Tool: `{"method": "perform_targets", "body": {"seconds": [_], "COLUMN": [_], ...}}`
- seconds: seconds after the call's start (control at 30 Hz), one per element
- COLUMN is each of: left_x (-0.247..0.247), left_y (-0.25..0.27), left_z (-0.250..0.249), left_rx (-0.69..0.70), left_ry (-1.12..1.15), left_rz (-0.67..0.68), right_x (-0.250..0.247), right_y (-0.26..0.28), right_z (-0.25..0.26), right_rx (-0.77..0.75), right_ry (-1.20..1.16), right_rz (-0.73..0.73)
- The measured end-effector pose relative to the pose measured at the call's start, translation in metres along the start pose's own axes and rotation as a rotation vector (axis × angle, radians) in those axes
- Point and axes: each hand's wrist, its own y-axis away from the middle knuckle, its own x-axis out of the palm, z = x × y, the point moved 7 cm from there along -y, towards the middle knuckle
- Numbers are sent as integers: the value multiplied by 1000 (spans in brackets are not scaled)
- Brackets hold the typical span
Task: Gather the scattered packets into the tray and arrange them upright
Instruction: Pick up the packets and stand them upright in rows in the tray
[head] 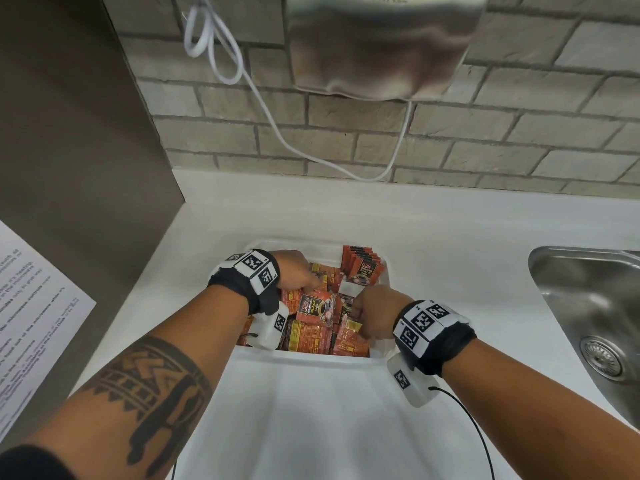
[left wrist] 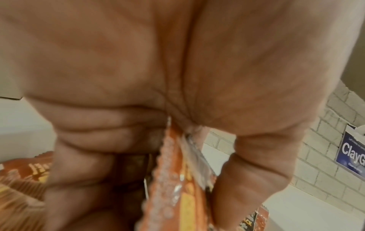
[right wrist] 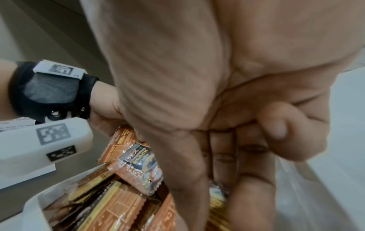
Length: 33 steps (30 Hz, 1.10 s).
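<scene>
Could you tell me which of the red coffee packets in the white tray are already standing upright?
The row of red coffee packets in the far right corner of the white plastic tray. They stand on edge, one behind another; the others lie flat and jumbled around both hands.

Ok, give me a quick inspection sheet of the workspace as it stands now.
Surface: white counter.
Job's things: white tray holds red packets lying jumbled; upright row at its far right corner.
Clutter: printed sheet at left.
Hands: left hand grips a packet edge; right hand reaches among the packets, grip unclear.
Cables: white cord on the wall; black lead from the right wrist.
Surroundings: brick wall, steel sink.
</scene>
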Motion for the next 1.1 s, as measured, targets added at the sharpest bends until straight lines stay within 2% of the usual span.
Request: {"method": "perform_targets", "body": {"seconds": [0.87,1.1], "left_x": [-2,1], "left_y": [-2,-3], "left_z": [0,0], "left_rx": [9,8], "left_ry": [-3,54], "left_rz": [-2,13], "right_x": [3,14], "right_y": [1,-3], "right_z": [2,5], "right_rx": [15,37], "right_ry": [-54,69], "right_rz": [75,130]}}
